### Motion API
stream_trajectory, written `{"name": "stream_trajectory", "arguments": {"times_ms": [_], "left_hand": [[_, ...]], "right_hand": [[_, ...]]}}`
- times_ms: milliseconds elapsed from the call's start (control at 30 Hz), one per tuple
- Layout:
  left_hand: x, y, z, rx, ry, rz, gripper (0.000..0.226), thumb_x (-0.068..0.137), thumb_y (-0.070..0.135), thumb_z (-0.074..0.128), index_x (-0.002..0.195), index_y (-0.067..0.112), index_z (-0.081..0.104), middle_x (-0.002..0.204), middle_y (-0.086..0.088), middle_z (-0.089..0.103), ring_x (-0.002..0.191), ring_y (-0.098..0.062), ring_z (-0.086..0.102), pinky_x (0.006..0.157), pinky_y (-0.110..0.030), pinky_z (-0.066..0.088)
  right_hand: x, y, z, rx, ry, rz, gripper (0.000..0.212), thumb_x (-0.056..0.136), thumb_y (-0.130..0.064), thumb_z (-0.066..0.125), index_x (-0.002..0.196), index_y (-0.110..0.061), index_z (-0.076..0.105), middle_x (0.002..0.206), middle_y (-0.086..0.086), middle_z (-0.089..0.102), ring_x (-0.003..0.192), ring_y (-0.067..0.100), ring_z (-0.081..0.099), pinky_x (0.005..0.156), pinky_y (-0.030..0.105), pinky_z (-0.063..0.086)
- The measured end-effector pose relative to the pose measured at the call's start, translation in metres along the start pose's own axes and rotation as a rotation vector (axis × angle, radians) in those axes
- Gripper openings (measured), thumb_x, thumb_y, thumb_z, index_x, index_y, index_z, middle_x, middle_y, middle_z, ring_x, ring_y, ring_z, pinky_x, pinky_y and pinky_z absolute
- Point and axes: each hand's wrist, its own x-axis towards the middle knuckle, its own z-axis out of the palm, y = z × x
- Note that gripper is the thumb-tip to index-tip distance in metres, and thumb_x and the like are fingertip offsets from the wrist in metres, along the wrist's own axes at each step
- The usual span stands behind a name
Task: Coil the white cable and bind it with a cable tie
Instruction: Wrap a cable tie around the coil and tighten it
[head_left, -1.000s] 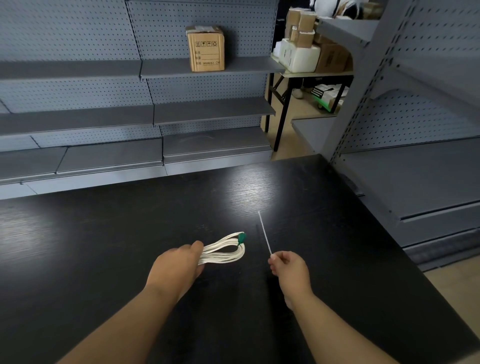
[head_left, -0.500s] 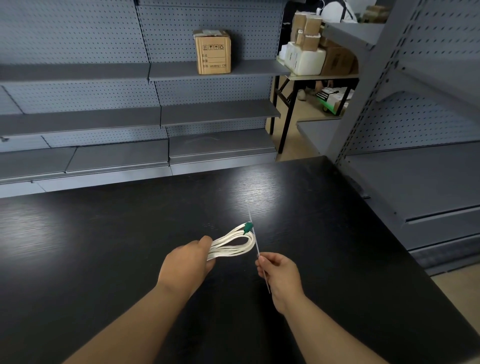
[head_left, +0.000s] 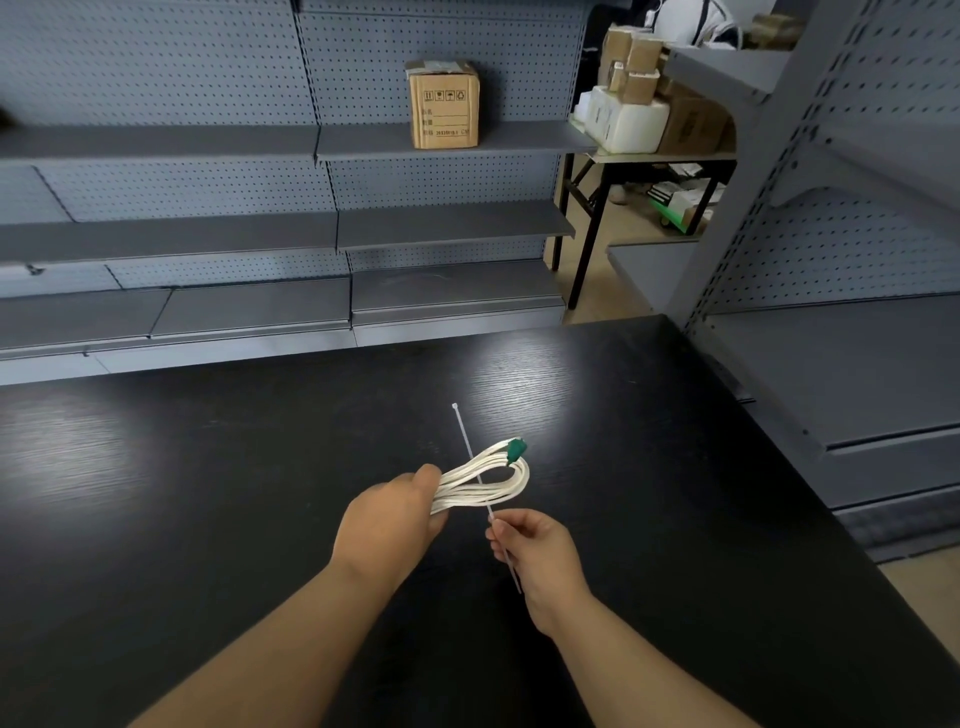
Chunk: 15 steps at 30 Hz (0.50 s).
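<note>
My left hand (head_left: 387, 519) grips one end of the coiled white cable (head_left: 493, 480), held above the black table (head_left: 208, 493). The loops stick out to the right and a green connector (head_left: 515, 450) sits at their far end. My right hand (head_left: 540, 556) pinches a thin white cable tie (head_left: 464, 434) near its lower part. The tie runs up and to the left across the cable loops, its small head at the top. Whether the tie passes through the loops or lies across them, I cannot tell.
Grey pegboard shelving (head_left: 447, 228) stands behind the table, with a cardboard box (head_left: 444, 106) on an upper shelf. More grey shelves (head_left: 841, 364) flank the table's right edge. A folding table with boxes (head_left: 654, 124) stands at the back right.
My right hand has brought the cable tie leftward from beside the coil until it crosses the loops. My left hand has raised the coil a little.
</note>
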Motion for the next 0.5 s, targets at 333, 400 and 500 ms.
{"name": "stream_trajectory", "arguments": {"times_ms": [333, 400, 500], "left_hand": [[-0.001, -0.006, 0.009, 0.008, -0.025, -0.024, 0.021, 0.093, 0.035, 0.046, 0.105, 0.019, 0.047, 0.094, 0.0, 0.062, 0.081, -0.023, 0.061, 0.065, -0.032, 0.045], [-0.003, -0.009, 0.014, 0.015, -0.049, -0.031, 0.02, 0.093, 0.034, 0.046, 0.106, 0.019, 0.047, 0.093, -0.001, 0.061, 0.079, -0.023, 0.061, 0.063, -0.032, 0.045], [-0.007, -0.014, 0.02, 0.009, -0.078, -0.062, 0.02, 0.093, 0.031, 0.045, 0.109, 0.019, 0.046, 0.089, -0.001, 0.06, 0.074, -0.022, 0.059, 0.062, -0.032, 0.045]], "right_hand": [[-0.008, 0.004, 0.014, -0.048, -0.044, 0.038, 0.013, 0.09, -0.006, 0.058, 0.09, -0.017, 0.066, 0.092, 0.005, 0.069, 0.092, 0.018, 0.064, 0.085, 0.028, 0.052], [-0.01, 0.006, 0.018, -0.059, -0.049, 0.065, 0.013, 0.091, -0.007, 0.058, 0.091, -0.016, 0.066, 0.093, 0.005, 0.069, 0.091, 0.016, 0.064, 0.082, 0.025, 0.052], [-0.014, 0.01, 0.026, -0.1, -0.049, 0.103, 0.013, 0.091, -0.008, 0.057, 0.092, -0.017, 0.066, 0.094, 0.003, 0.068, 0.09, 0.013, 0.064, 0.081, 0.024, 0.053]]}}
